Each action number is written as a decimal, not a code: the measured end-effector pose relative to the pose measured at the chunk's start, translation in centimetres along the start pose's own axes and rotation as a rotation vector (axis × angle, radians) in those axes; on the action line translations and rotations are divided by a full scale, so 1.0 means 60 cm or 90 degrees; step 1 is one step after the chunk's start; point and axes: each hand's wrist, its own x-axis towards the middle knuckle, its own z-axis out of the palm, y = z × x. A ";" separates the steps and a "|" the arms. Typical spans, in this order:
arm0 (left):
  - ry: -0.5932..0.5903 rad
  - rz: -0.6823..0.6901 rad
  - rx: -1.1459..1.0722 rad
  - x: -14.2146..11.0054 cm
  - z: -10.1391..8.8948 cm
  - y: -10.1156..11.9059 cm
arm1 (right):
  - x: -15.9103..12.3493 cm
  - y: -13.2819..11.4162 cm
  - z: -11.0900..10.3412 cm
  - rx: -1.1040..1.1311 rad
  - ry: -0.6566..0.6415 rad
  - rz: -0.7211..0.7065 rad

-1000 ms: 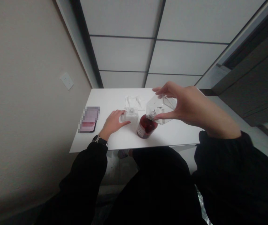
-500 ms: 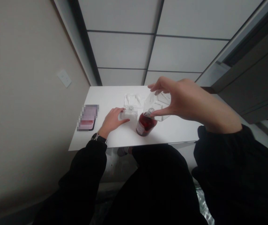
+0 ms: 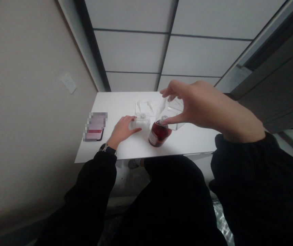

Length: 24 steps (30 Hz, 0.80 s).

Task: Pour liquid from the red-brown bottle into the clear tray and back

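Note:
My right hand [image 3: 190,102] grips a clear, angular bottle [image 3: 176,111], tilted, with fingers on its far side and the thumb on its near side. Its lower part overlaps the top of a bottle of dark red liquid [image 3: 161,134] with a pale label, which leans slightly. A glassy neck shows where the two meet; I cannot tell which bottle it belongs to. On the table, my left hand [image 3: 123,130] curves round the left side of a smaller clear square bottle [image 3: 143,121], which stands upright with its mouth uncovered.
A crumpled white tissue or wrapper [image 3: 146,106] lies behind the small bottle. A phone [image 3: 95,127], blurred out, rests at the left of the white table [image 3: 113,150]. A wall with a socket [image 3: 68,83] is on the left, and pale panels [image 3: 133,51] rise behind.
The whole view has shifted slightly. My right hand and its clear bottle have moved a little left over the red bottle. My left hand keeps its place at the small bottle.

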 end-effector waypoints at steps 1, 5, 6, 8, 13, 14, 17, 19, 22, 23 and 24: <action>0.001 0.000 0.001 0.000 0.000 0.000 | 0.001 -0.001 -0.001 -0.015 0.000 -0.008; 0.000 -0.001 0.005 0.000 0.000 0.000 | 0.003 0.004 0.000 -0.031 0.007 -0.051; 0.000 -0.002 0.004 0.000 0.000 0.000 | 0.004 0.005 0.001 -0.034 0.010 -0.058; 0.001 -0.002 0.003 -0.001 0.001 0.000 | 0.005 0.005 0.002 -0.039 0.012 -0.060; 0.007 0.002 0.000 -0.001 0.001 -0.001 | 0.009 0.001 0.002 -0.021 -0.007 -0.045; 0.008 0.003 -0.001 -0.002 0.001 0.000 | 0.009 0.001 0.002 -0.013 -0.010 -0.047; 0.010 0.005 -0.003 -0.002 0.001 0.000 | 0.012 0.004 0.002 0.015 -0.015 -0.061; 0.012 0.006 -0.005 -0.002 0.001 -0.001 | 0.013 0.005 0.002 0.024 -0.012 -0.065; 0.016 0.011 -0.005 -0.003 0.002 -0.002 | 0.015 0.003 0.005 0.024 0.003 -0.066; 0.019 0.014 -0.005 -0.003 0.002 -0.003 | 0.015 0.003 0.006 0.027 0.009 -0.067; 0.020 0.016 -0.006 -0.003 0.002 -0.002 | 0.016 0.004 0.007 0.030 0.013 -0.071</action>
